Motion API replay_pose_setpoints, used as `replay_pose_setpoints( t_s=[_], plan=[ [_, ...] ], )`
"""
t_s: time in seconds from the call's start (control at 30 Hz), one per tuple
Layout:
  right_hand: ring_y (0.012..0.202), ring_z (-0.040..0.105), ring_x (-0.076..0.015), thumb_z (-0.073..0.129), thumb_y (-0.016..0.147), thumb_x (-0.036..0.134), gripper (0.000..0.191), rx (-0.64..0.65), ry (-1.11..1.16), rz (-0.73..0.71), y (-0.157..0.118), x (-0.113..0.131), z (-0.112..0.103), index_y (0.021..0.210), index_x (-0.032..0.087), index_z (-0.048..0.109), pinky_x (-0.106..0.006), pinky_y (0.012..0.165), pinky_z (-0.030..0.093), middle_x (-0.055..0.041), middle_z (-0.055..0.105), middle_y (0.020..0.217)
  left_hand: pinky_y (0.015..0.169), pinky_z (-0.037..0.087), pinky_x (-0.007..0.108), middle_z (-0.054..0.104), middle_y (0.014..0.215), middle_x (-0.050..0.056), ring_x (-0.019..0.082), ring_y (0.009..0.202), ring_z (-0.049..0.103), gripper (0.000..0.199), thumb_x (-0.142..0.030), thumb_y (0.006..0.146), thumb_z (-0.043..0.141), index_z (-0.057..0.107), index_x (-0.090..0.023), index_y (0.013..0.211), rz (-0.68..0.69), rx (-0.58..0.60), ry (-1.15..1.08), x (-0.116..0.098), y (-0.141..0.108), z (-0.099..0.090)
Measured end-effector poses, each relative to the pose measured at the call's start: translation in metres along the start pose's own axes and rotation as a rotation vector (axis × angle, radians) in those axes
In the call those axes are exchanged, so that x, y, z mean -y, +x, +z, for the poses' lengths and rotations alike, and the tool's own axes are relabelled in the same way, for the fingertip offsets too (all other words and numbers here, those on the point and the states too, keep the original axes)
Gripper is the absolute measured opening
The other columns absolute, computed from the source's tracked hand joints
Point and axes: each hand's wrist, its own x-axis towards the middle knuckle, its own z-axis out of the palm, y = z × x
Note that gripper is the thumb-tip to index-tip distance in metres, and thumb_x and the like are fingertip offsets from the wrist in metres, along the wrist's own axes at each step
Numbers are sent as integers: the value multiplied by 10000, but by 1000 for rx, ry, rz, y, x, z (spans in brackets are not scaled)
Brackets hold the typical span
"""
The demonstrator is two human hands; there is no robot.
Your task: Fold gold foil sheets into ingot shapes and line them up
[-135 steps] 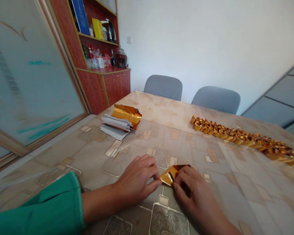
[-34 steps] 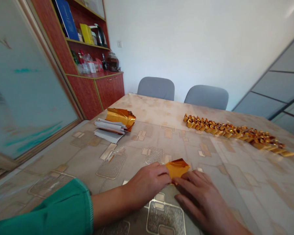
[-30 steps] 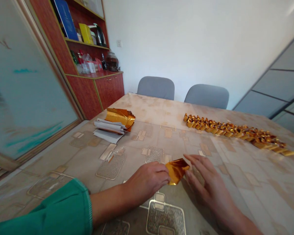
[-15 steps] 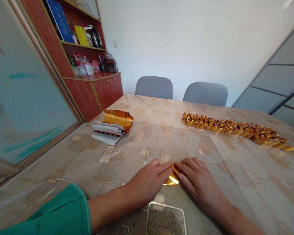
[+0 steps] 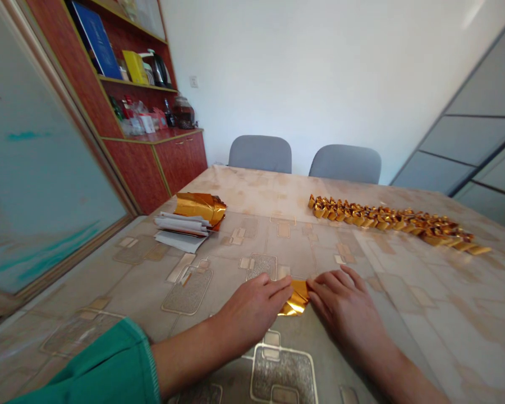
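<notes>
A small sheet of gold foil paper (image 5: pixel 297 298) lies on the patterned tablecloth between my two hands. My left hand (image 5: pixel 252 306) presses its closed fingers on the left part of the sheet, covering that side. At the right edge, the fingertips of my right hand (image 5: pixel 345 303) pinch or press the foil, with the thumb tucked beneath the fingers. The underside of the sheet is hidden. Farther off to the right stretches a long cluster of folded gold foil pieces (image 5: pixel 387 217).
A stack of gold foil sheets (image 5: pixel 200 207) sits at the left, beside folded white papers (image 5: pixel 183 233). Two grey chairs (image 5: pixel 260 153) stand behind the table (image 5: pixel 273 188). A red-brown cabinet (image 5: pixel 180 160) and a frosted sliding door (image 5: pixel 46 168) are on the left.
My hands have moved slightly apart, the right one shifting rightward, and more of the foil's flat surface shows between them. The view has turned a little.
</notes>
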Motion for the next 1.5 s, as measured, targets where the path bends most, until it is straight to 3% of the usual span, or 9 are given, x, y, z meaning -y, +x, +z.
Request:
replay_pose_setpoints(
  t_s=[0.2,0.5,0.63,0.73,0.9,1.17,1.3,1.37,1.5],
  plan=[
    [816,589,-250,666,864,197,65,62,147,137,16,-7,7,811,210,631,-412,794,421,-44,665,828,968,480,387,607,1361,56,212,1074,602,330,-133,948,523,573,-192,1269,-24,-29,-173,-1,1,-8],
    [708,565,-175,623,789,45,181,108,460,88,19,-17,6,709,202,584,-295,673,399,8,627,728,970,452,388,605,1332,60,235,1093,538,446,-110,870,619,524,-189,1298,-106,-149,-305,1,-1,-11],
    [730,566,-175,537,902,104,163,7,559,-32,16,-11,-9,778,209,559,-283,665,424,-4,619,759,909,456,357,656,1170,54,220,1026,542,469,-70,853,609,512,-195,1295,-127,-192,-347,2,-2,-11],
    [771,563,-188,480,952,118,146,-85,579,-229,10,-8,-24,857,210,543,-304,701,429,-24,631,805,815,443,306,654,959,33,200,925,545,302,-20,837,578,597,-176,1095,-129,-279,-348,1,-2,-13],
    [757,517,-186,466,928,44,183,-40,447,-385,3,-1,-37,923,207,550,-331,728,398,-18,627,798,701,391,270,594,829,26,172,802,517,160,-32,880,501,576,-162,823,-10,-386,-255,-1,-5,-13],
    [779,532,-176,507,959,150,102,147,481,-319,2,11,-31,915,211,575,-320,727,400,-13,637,813,683,389,283,599,797,11,164,749,509,189,-129,942,509,578,-171,770,81,-232,-99,-2,-4,-3],
    [819,562,-172,476,986,170,162,217,526,-339,2,13,-28,917,223,614,-326,770,405,-11,668,847,710,440,264,626,867,18,165,801,551,125,-85,878,540,617,-180,853,158,-46,-177,1,-8,-19],
    [828,573,-172,480,980,168,157,239,548,-319,2,13,-29,950,233,620,-331,780,407,-5,678,862,820,467,274,658,958,30,177,903,585,194,-73,856,547,638,-191,979,193,35,-236,2,-14,-31],
    [830,585,-181,509,976,205,122,287,564,-296,3,12,-33,953,242,624,-354,793,408,-1,689,862,949,457,332,690,1146,54,203,1035,608,339,-93,920,499,608,-223,1215,235,67,-253,3,-27,-46]
  ],
)
